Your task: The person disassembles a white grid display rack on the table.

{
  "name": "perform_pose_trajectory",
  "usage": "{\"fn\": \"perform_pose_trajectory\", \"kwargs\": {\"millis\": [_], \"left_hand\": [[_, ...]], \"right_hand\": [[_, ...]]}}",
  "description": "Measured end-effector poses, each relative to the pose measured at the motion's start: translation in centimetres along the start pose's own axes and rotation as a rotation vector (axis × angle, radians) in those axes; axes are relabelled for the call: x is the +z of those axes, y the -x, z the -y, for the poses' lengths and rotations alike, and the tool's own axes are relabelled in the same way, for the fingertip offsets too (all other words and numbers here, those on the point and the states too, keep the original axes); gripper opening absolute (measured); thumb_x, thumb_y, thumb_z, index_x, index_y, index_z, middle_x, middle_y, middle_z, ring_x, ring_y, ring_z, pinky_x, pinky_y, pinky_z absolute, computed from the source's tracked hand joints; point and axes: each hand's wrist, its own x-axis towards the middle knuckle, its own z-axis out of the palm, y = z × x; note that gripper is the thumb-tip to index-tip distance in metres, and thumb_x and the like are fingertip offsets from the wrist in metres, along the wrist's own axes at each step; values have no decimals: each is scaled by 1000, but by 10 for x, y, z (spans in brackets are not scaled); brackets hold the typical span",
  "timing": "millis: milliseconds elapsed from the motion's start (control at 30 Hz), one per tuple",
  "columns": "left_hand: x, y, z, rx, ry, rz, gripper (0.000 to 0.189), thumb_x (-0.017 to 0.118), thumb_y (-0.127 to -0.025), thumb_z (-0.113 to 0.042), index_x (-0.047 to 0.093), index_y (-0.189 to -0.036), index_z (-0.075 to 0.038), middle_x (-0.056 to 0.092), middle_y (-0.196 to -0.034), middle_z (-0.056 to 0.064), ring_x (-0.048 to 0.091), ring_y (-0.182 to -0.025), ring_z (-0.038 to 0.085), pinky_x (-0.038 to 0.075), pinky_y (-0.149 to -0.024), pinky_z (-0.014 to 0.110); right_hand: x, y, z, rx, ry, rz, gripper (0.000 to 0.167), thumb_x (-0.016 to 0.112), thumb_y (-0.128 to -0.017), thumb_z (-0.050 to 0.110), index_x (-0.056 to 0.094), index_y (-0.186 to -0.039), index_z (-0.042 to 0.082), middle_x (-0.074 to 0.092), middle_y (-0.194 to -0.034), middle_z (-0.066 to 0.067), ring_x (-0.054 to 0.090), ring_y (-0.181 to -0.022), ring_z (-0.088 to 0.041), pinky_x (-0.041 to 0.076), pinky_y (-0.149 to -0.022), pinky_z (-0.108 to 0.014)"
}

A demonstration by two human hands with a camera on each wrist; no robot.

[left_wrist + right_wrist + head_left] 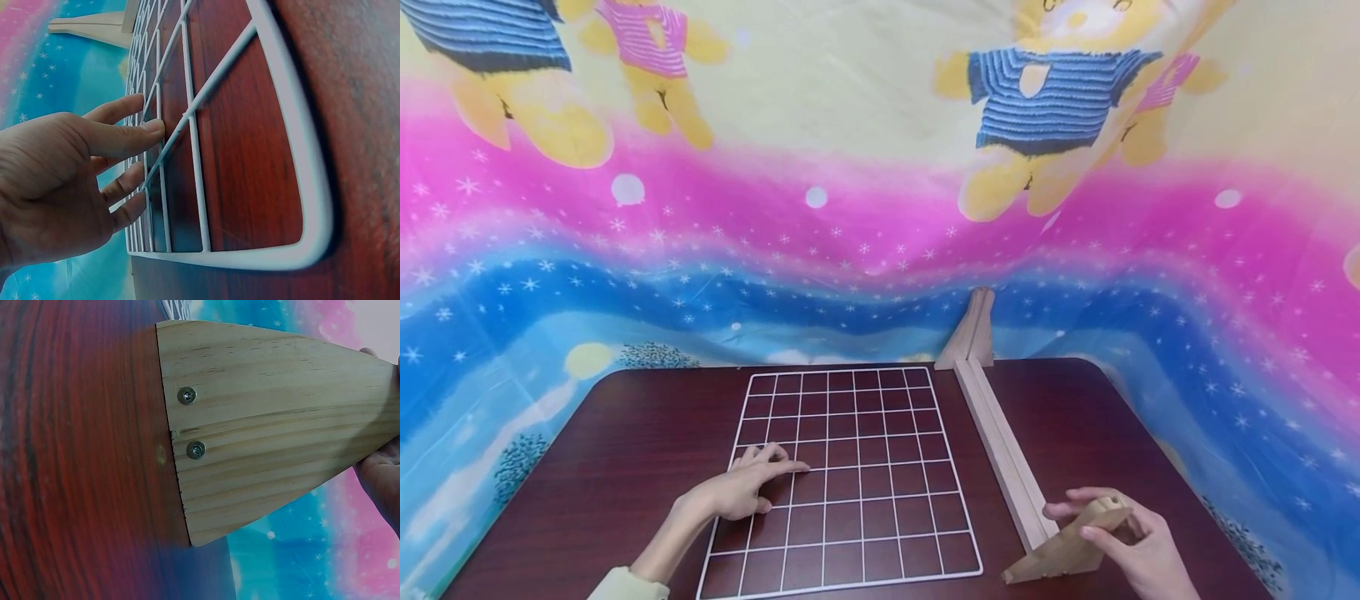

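My left hand point(737, 487) lies over the left side of a white wire grid panel point(955, 475) that is flat on the table. Its fingers are spread, with the fingertips at the wires; the left wrist view shows the thumb and fingers of this hand point(69, 156) against the grid point(303, 156). To the right stands a wooden stand, a long grooved rail point(1000, 442) between two tapered end boards. The near end board point(1060, 550) is pinched at its narrow top by my right hand point(1150, 550). In the right wrist view, that board point(262, 425) rests its wide edge on the tabletop.
A dark red-brown table point(625, 467) with rounded far corners carries everything. The far end board point(972, 333) stands upright at its back edge. Two bolts point(187, 395) sit in the near board's face. A patterned cloth point(865, 208) hangs behind and around the table.
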Motion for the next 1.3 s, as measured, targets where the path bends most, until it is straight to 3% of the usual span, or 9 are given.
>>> {"fn": "perform_pose_trajectory", "kwargs": {"millis": [333,533,667,833,967,1100,1300], "left_hand": [[-1,1,1,-6,5,7,69,71,-72,10,56,-134,-18,42,-119,3,35,-98,25,35,-84,50],[0,2,-1,-35,18,-9,69,70,-73,10,56,-134,-18,42,-123,4,36,-104,28,34,-85,53],[4,3,-3,-41,7,-39,67,69,-75,9,56,-135,-17,42,-123,3,37,-101,25,34,-83,48],[10,9,-3,-44,-24,-69,66,69,-76,10,56,-136,-15,43,-121,2,36,-95,19,37,-80,41],[13,13,-5,-46,-36,-99,66,69,-76,11,56,-135,-13,44,-121,2,37,-95,18,39,-80,42],[13,13,-7,-56,-38,-121,65,68,-75,13,57,-135,-11,45,-122,4,40,-100,22,40,-82,46],[17,9,-10,-65,-47,-172,52,71,-80,3,60,-130,-8,49,-119,5,45,-104,27,42,-83,49]], "right_hand": [[1,-1,0,27,-8,0,44,36,-87,-30,46,-127,-16,64,-112,-27,62,-108,-28,49,-88,-27],[5,0,5,70,98,-30,42,39,-88,-27,48,-127,-13,65,-109,-26,63,-107,-24,49,-85,-23],[8,0,7,38,162,-35,44,40,-87,-27,44,-129,-15,64,-110,-27,62,-107,-23,47,-88,-21],[12,-4,6,-16,141,-6,44,31,-88,-25,39,-131,-19,64,-112,-25,63,-107,-22,45,-90,-21],[18,-10,16,30,177,-33,39,20,-97,-10,39,-131,-18,66,-110,-20,65,-101,-21,47,-87,-22],[28,-21,33,144,335,-140,42,16,-104,4,47,-127,-13,69,-103,-17,67,-92,-20,48,-81,-21],[39,-39,52,333,732,-302,28,39,-105,13,63,-117,8,72,-93,-3,67,-84,-10,43,-74,-17]]}}
